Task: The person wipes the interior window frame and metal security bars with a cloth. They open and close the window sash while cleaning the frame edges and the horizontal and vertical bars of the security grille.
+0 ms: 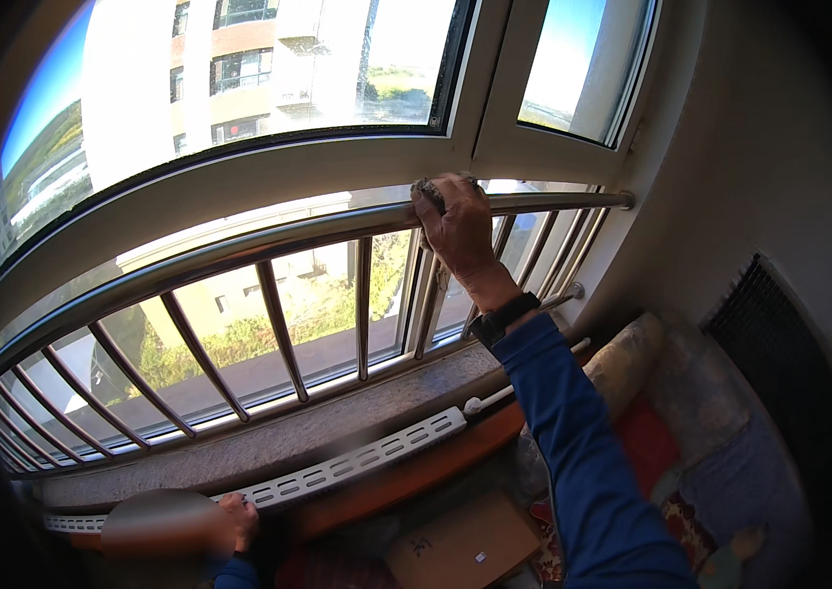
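Observation:
My right hand (457,224) is closed over a crumpled grey cloth (429,192), pressed on the metal top rail (318,228) of a window guard near its right end. A dark band circles that wrist, below a blue sleeve. Most of the cloth is hidden under my fingers. Low on the left, my left hand (240,522) is at the slotted white radiator (357,463), its fingers curled at the edge. A blurred oval patch beside it covers part of the view there.
Behind the rail stands a white-framed window (337,157); upright metal bars (365,309) run down to a stone sill (376,401). On the floor below lie a cardboard box (465,540) and wrapped bundles (632,358). A dark ribbed panel (764,309) is at the right wall.

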The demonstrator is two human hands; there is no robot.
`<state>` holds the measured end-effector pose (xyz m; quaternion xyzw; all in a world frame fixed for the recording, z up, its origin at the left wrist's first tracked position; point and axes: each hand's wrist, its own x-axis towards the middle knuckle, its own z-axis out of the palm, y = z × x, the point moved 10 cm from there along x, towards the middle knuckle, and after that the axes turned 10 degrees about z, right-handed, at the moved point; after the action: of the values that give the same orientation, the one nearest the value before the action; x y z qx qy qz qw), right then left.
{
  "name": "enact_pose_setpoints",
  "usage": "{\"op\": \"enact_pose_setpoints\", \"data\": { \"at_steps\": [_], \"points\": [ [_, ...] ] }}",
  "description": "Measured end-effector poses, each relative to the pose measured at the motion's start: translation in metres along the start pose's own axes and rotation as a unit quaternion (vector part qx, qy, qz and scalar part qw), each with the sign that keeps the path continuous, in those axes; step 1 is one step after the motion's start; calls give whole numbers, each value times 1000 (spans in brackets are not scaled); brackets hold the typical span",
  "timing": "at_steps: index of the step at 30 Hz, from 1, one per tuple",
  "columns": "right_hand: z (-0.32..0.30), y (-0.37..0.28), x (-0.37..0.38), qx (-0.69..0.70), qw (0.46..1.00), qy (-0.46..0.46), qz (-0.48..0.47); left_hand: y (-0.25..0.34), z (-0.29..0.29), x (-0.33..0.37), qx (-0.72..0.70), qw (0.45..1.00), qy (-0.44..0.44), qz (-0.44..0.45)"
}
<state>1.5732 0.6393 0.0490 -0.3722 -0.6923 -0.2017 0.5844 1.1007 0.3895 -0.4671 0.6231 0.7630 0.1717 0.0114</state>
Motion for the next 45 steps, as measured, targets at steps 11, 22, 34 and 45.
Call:
{"op": "enact_pose_setpoints", "data": {
  "at_steps": [11, 22, 34, 45],
  "points": [
    [-62, 194, 8, -179, 954, 37, 239, -3, 4, 2, -6, 1000, -14, -2],
    [21, -32, -33, -43, 999, -16, 7, 1, 0, 3, 3, 1000, -8, 0],
    [-4, 20, -16, -5, 985, -167, -37, 5, -4, 1, 0, 999, -31, -15],
    [52, -205, -95, 208, 968, -72, -118, 11, -13, 1, -3, 1000, 7, 12]
  ]
}}
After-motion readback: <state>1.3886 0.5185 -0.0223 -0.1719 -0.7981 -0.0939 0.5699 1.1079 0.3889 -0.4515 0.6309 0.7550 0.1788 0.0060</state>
